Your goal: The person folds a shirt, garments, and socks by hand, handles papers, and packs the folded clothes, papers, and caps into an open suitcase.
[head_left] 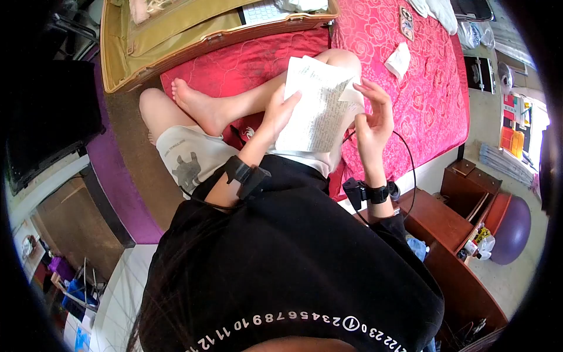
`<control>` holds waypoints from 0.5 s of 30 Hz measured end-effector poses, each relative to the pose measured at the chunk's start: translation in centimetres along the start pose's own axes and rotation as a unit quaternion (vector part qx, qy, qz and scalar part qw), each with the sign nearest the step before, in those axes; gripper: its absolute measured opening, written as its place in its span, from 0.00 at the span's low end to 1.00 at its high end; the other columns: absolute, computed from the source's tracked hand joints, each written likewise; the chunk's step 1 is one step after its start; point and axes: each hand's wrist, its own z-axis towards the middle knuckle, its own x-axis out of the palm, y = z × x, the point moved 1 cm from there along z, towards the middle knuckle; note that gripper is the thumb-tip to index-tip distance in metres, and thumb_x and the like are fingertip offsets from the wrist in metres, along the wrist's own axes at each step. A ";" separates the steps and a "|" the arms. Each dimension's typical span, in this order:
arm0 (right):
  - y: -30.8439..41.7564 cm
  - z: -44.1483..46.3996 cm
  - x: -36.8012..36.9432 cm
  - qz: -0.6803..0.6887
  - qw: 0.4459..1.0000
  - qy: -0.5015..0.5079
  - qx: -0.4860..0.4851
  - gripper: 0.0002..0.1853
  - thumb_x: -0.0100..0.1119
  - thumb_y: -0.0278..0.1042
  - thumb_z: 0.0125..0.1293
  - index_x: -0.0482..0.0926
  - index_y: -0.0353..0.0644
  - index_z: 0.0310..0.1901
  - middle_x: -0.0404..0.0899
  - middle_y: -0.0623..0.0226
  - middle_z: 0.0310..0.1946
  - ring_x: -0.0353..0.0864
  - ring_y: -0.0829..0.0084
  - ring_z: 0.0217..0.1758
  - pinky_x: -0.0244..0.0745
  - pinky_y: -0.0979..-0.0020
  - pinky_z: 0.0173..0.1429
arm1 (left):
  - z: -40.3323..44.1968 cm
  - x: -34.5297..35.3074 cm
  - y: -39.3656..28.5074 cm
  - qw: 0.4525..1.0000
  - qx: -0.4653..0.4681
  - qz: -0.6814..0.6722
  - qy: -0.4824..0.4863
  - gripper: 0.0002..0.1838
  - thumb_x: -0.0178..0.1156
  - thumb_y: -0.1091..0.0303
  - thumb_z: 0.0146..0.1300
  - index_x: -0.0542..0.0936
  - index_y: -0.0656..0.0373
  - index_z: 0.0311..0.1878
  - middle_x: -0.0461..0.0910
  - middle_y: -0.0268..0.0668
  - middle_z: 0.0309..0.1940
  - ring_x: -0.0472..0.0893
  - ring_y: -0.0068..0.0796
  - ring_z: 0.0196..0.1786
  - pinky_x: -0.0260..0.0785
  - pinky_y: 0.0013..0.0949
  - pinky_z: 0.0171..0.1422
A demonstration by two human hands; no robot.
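Nearest, a black shirt (293,252) is seen from above, printed with a curved row of white numbers close to the collar. On each forearm a black device is strapped, one at the left wrist (252,179) and one at the right wrist (373,193), and a thin black cable (414,161) is looped out beside the right one.

Beyond the wrists, handwritten sheets of paper (314,114) are held up over the lap, tilted, with the writing turned toward the wearer. They are gripped at the left edge by the left hand (281,111), its thumb laid over the front. The right hand (375,120) is held open just beside the right edge, its fingers loosely curved and parted from the thumb; whether the paper is touched by a fingertip cannot be told. Near that hand, the upper right corner is overlapped by a smaller flap or slip (350,95).

Under and around the sheets, white shorts (202,155) marked with a grey figure are seen, and the bare legs (249,105) are folded on a red bed cover (434,111) patterned with roses.

Farther off on the cover, a crumpled white tissue (398,60) is laid to the right of the knee, and a phone-like object in a patterned case (406,24) is placed beyond it. Ahead and to the left, an open brown suitcase (217,41) is set, in which a white keyboard (264,12) is partly shown.
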 end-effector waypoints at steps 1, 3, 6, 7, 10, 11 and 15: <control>-0.3 0.0 0.3 0.021 1.000 -0.015 -0.007 0.26 0.41 0.10 0.47 0.74 0.36 0.50 0.69 0.59 0.58 0.74 0.69 0.58 0.77 0.82 0.29 | -0.1 0.2 0.3 1.000 -0.010 -0.002 -0.008 0.18 0.50 0.69 0.70 0.68 0.67 0.59 0.76 0.39 0.50 0.77 0.25 0.50 0.71 0.28 0.54; -1.0 -0.3 1.2 0.064 0.997 -0.040 0.000 0.25 0.41 0.10 0.49 0.72 0.36 0.51 0.68 0.58 0.58 0.74 0.69 0.57 0.79 0.81 0.29 | -0.2 0.6 0.9 0.999 -0.029 -0.006 -0.025 0.18 0.50 0.68 0.70 0.68 0.67 0.59 0.76 0.39 0.50 0.76 0.24 0.51 0.70 0.28 0.55; -1.8 -0.9 2.4 0.067 0.997 -0.036 0.027 0.25 0.41 0.11 0.51 0.71 0.36 0.52 0.68 0.58 0.59 0.73 0.69 0.58 0.80 0.79 0.30 | 0.0 0.0 3.3 0.998 -0.033 0.038 -0.048 0.18 0.51 0.68 0.69 0.69 0.66 0.58 0.77 0.39 0.50 0.76 0.24 0.52 0.69 0.29 0.56; -2.2 -1.0 2.6 0.057 0.997 -0.029 0.035 0.25 0.41 0.11 0.51 0.71 0.36 0.52 0.68 0.58 0.59 0.73 0.69 0.58 0.81 0.79 0.30 | 0.0 -0.2 3.5 0.995 -0.033 0.077 -0.045 0.18 0.51 0.68 0.69 0.69 0.66 0.58 0.77 0.39 0.50 0.76 0.24 0.52 0.68 0.29 0.56; -3.2 -1.2 2.0 -0.052 0.998 -0.015 0.037 0.22 0.49 0.16 0.57 0.71 0.37 0.55 0.71 0.60 0.57 0.73 0.70 0.59 0.79 0.76 0.39 | 0.0 -0.5 3.8 0.976 -0.006 0.213 -0.052 0.17 0.52 0.66 0.68 0.70 0.67 0.55 0.76 0.43 0.49 0.75 0.31 0.52 0.67 0.34 0.56; -3.5 -1.1 1.4 -0.078 0.996 -0.016 0.039 0.21 0.52 0.17 0.58 0.71 0.37 0.55 0.71 0.60 0.57 0.73 0.70 0.59 0.79 0.76 0.42 | 0.0 -0.5 3.7 0.960 0.016 0.271 -0.065 0.17 0.53 0.64 0.67 0.71 0.67 0.53 0.76 0.47 0.48 0.75 0.38 0.51 0.67 0.37 0.56; -7.0 -1.0 -2.4 -0.221 0.972 -0.076 0.022 0.15 0.55 0.28 0.63 0.75 0.34 0.51 0.78 0.58 0.47 0.76 0.70 0.52 0.73 0.68 0.50 | 0.3 -0.8 4.6 0.891 0.099 0.430 -0.109 0.22 0.56 0.58 0.63 0.69 0.69 0.50 0.73 0.59 0.48 0.73 0.57 0.51 0.64 0.47 0.56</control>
